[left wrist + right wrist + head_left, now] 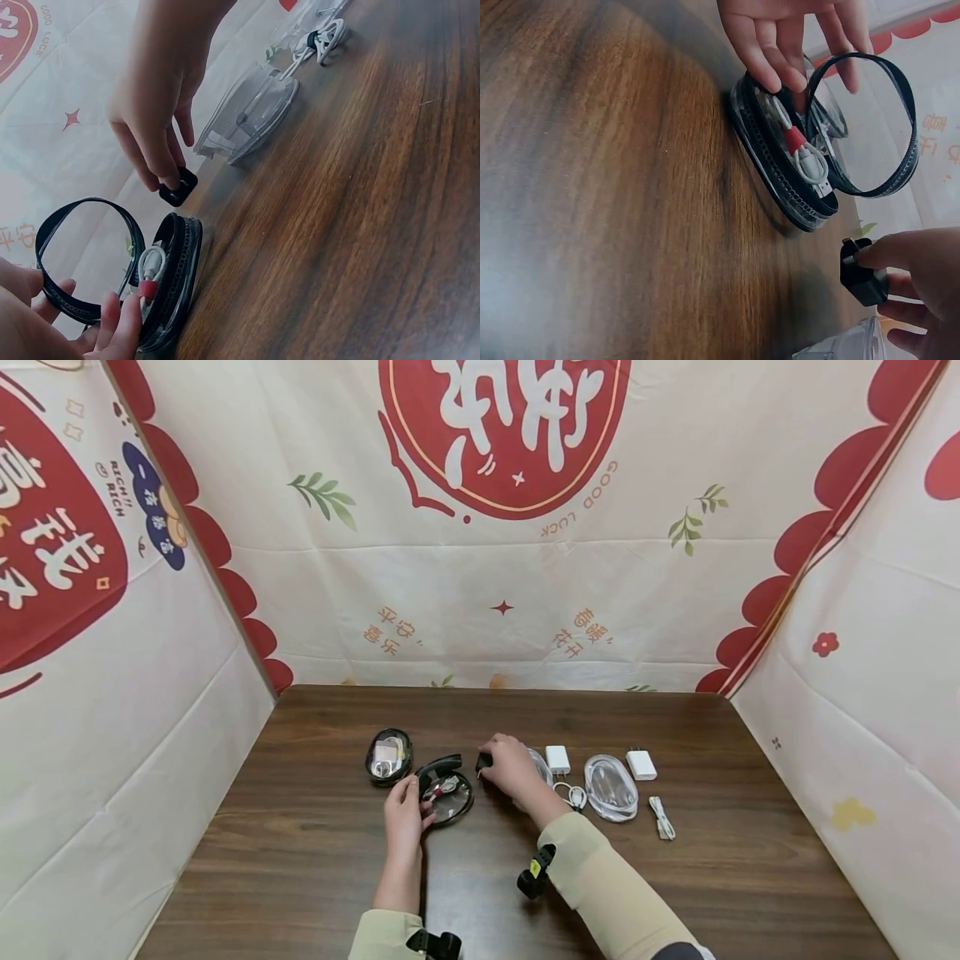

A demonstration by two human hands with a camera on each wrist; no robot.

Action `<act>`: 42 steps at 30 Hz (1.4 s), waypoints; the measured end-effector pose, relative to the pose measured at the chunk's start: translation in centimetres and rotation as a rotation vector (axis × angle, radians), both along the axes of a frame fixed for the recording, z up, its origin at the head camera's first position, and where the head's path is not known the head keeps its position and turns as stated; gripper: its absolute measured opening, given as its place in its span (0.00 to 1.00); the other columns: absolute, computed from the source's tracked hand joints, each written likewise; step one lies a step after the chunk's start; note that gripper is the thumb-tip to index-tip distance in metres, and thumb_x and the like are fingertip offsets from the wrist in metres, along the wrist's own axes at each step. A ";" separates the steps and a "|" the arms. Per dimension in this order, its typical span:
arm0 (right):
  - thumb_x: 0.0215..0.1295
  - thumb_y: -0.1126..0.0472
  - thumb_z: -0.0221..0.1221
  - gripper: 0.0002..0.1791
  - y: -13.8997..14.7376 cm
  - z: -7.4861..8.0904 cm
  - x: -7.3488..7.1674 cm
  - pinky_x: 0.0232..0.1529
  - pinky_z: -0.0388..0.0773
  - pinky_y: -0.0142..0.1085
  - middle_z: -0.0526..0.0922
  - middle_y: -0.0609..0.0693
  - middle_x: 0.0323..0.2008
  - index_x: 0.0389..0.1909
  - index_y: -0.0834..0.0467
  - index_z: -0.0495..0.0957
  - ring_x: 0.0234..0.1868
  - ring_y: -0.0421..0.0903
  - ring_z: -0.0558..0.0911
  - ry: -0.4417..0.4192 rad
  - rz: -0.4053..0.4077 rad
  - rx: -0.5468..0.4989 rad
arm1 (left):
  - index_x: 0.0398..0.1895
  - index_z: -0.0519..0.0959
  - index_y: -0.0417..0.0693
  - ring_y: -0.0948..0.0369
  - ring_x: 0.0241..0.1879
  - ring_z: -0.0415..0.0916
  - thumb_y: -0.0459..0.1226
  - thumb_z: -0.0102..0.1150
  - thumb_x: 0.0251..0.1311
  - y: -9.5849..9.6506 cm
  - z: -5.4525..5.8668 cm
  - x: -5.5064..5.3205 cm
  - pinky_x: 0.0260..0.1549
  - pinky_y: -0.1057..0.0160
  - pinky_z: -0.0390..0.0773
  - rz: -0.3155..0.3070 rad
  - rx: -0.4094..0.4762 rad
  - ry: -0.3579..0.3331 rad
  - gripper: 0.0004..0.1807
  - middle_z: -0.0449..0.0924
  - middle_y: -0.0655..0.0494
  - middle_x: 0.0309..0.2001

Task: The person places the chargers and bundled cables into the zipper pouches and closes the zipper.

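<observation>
With fingers and thumb my left hand [405, 814] pinches the raised lid [906, 94] of a clear zip pouch with black trim [761, 172]. The pouch stands unzipped on the table, its lid bent up into a loop. Inside it lies a coiled white USB cable [810, 161] bound by a red tie [148, 289]. To the right of the pouch, my right hand [513, 768] grips a small black plug adapter [862, 274] between thumb and fingers. Its metal prongs show in the right wrist view, and it is held close beside the pouch's end.
Left of the hands lies a second black-trimmed pouch [408, 752] with white items inside. On the right are white-trimmed clear pouches [613, 793], two white plug adapters [557, 759], a coiled white cable [574, 797] and a bundled white cable [662, 819]. Fabric walls [480, 652] enclose the table [300, 877].
</observation>
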State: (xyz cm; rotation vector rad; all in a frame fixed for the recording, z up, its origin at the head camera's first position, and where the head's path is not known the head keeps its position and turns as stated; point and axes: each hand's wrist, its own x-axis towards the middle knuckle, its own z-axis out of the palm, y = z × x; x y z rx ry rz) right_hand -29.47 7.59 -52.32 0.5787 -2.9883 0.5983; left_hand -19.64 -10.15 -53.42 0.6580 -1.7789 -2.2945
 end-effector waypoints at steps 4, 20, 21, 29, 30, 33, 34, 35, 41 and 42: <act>0.54 0.60 0.69 0.21 0.2 0.0 0.7 0.50 0.76 0.45 0.79 0.54 0.46 0.51 0.61 0.83 0.48 0.52 0.79 -0.015 0.001 -0.105 | 0.61 0.70 0.32 0.60 0.28 0.73 0.38 0.45 0.74 0.2 -0.2 0.0 0.24 0.64 0.81 0.014 0.007 0.003 0.20 0.69 0.33 0.57; 0.51 0.60 0.73 0.21 -1.2 -1.0 4.9 0.40 0.77 0.39 0.81 0.52 0.42 0.47 0.61 0.83 0.38 0.47 0.80 0.067 -0.056 -0.546 | 0.55 0.70 0.27 0.58 0.27 0.73 0.34 0.46 0.74 1.6 0.9 0.6 0.23 0.65 0.79 0.037 0.031 0.040 0.17 0.71 0.34 0.47; 0.51 0.60 0.74 0.20 -1.5 -1.2 5.1 0.40 0.78 0.38 0.82 0.51 0.41 0.46 0.60 0.83 0.37 0.46 0.80 0.071 -0.057 -0.572 | 0.55 0.70 0.26 0.58 0.26 0.74 0.34 0.46 0.73 1.6 1.3 0.8 0.23 0.66 0.79 0.034 0.019 0.040 0.17 0.73 0.36 0.45; 0.49 0.60 0.74 0.16 -3.2 -2.8 6.3 0.44 0.77 0.43 0.83 0.52 0.39 0.39 0.60 0.84 0.41 0.50 0.81 0.093 -0.075 -0.518 | 0.55 0.71 0.26 0.60 0.22 0.75 0.33 0.48 0.73 1.8 0.9 0.6 0.17 0.68 0.73 0.026 -0.005 0.041 0.16 0.76 0.42 0.39; 0.48 0.59 0.74 0.16 -3.3 -2.9 6.3 0.45 0.77 0.44 0.83 0.52 0.38 0.38 0.61 0.84 0.42 0.50 0.81 0.100 -0.079 -0.480 | 0.55 0.72 0.27 0.61 0.21 0.75 0.34 0.48 0.73 1.9 0.5 0.5 0.17 0.69 0.73 0.028 -0.005 0.042 0.17 0.76 0.40 0.40; 0.47 0.59 0.74 0.16 -3.5 -3.3 6.3 0.47 0.76 0.45 0.83 0.53 0.38 0.37 0.62 0.84 0.43 0.52 0.81 0.127 -0.087 -0.367 | 0.56 0.72 0.29 0.63 0.21 0.74 0.36 0.48 0.73 2.2 -0.3 0.2 0.17 0.71 0.72 0.036 -0.011 0.041 0.17 0.76 0.37 0.43; 0.46 0.59 0.74 0.16 -3.6 -3.4 6.3 0.46 0.76 0.45 0.83 0.54 0.38 0.36 0.62 0.84 0.43 0.53 0.81 0.143 -0.083 -0.333 | 0.56 0.72 0.29 0.63 0.21 0.74 0.36 0.48 0.73 2.3 -0.4 0.1 0.16 0.71 0.72 0.038 -0.016 0.039 0.17 0.75 0.36 0.44; 0.46 0.59 0.74 0.16 -3.6 -3.4 6.3 0.46 0.76 0.45 0.83 0.54 0.37 0.35 0.63 0.84 0.42 0.54 0.81 0.159 -0.084 -0.305 | 0.56 0.72 0.30 0.64 0.21 0.74 0.36 0.48 0.73 2.4 -0.5 0.1 0.17 0.71 0.72 0.040 -0.019 0.038 0.18 0.75 0.35 0.44; 0.43 0.58 0.75 0.16 -4.3 -3.5 6.5 0.42 0.76 0.43 0.83 0.53 0.33 0.32 0.62 0.84 0.37 0.52 0.78 0.234 -0.119 -0.233 | 0.56 0.73 0.29 0.63 0.22 0.75 0.36 0.49 0.73 2.4 -0.5 0.1 0.17 0.71 0.72 0.048 -0.029 0.031 0.18 0.75 0.32 0.46; 0.43 0.58 0.75 0.16 -4.4 -3.5 6.6 0.41 0.75 0.43 0.82 0.53 0.33 0.31 0.61 0.84 0.37 0.52 0.78 0.240 -0.128 -0.234 | 0.56 0.73 0.29 0.63 0.22 0.75 0.36 0.49 0.73 2.4 -0.5 0.1 0.17 0.71 0.72 0.045 -0.031 0.030 0.18 0.75 0.32 0.46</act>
